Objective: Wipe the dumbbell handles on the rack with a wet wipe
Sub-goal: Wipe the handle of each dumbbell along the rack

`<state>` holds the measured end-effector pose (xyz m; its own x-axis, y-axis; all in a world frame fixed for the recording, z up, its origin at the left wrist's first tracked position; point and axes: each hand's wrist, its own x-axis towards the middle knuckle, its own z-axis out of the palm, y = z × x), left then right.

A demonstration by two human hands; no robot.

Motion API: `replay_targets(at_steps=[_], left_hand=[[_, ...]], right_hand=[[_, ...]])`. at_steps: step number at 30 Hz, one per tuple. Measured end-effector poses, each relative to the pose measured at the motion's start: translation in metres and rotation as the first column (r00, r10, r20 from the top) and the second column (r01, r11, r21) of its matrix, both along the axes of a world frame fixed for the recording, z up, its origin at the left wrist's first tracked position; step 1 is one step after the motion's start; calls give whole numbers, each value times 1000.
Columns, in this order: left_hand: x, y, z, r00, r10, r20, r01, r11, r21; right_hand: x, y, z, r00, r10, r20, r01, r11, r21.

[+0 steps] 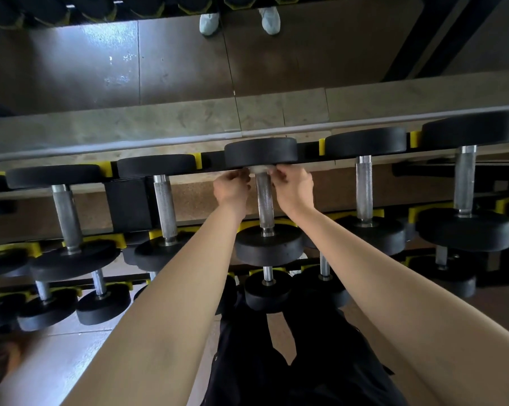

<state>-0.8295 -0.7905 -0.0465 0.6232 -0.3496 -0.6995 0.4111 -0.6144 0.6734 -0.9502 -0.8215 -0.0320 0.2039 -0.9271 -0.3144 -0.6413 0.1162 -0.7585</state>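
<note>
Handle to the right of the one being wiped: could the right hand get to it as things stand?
Probably yes. That handle stands bare beside the right hand, nothing between them, though the hand is pinching the wipe.

Open gaps lie on both sides of the middle dumbbell handle [264, 200], wide enough for both forearms. The far head [261, 153] blocks the way beyond, the near head [269, 244] closes the front, and neighbouring handles [165, 206] [364, 187] bound the sides.
</note>
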Motion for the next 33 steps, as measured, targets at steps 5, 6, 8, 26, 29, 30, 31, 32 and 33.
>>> replay_targets(at_steps=[5, 6, 8, 26, 29, 30, 31, 32, 33], left_hand=[[2, 10, 7, 995, -91, -49, 85, 990, -109], [2, 15, 10, 992, -124, -34, 118, 982, -146], [2, 22, 9, 985, -173, 26, 175, 964, -203], [16, 46, -3, 912, -356, 204, 354, 934, 46], [26, 53, -6, 876, -433, 214, 407, 900, 154], [26, 55, -4, 866, -464, 189, 446, 886, 129], [25, 57, -2, 857, -490, 158, 482, 872, 87], [24, 60, 2, 842, -521, 139, 519, 853, 52], [21, 62, 6, 822, -552, 138, 553, 832, 34]], right_hand=[[-12, -14, -11, 994, -16, -105, 17, 1000, 4], [-16, -17, -12, 991, -52, -125, 54, 999, 10], [-21, -21, -14, 982, -110, -152, 115, 993, 27], [-31, -3, -3, 989, 139, -44, -128, 973, 191], [-31, 6, 1, 979, 199, -36, -189, 962, 199], [-35, 7, 1, 985, 167, -37, -156, 965, 209], [-40, 8, 0, 994, 107, -33, -97, 968, 232], [-46, 8, 0, 999, 35, -27, -27, 965, 261], [-52, 9, 0, 999, -37, -27, 44, 957, 287]])
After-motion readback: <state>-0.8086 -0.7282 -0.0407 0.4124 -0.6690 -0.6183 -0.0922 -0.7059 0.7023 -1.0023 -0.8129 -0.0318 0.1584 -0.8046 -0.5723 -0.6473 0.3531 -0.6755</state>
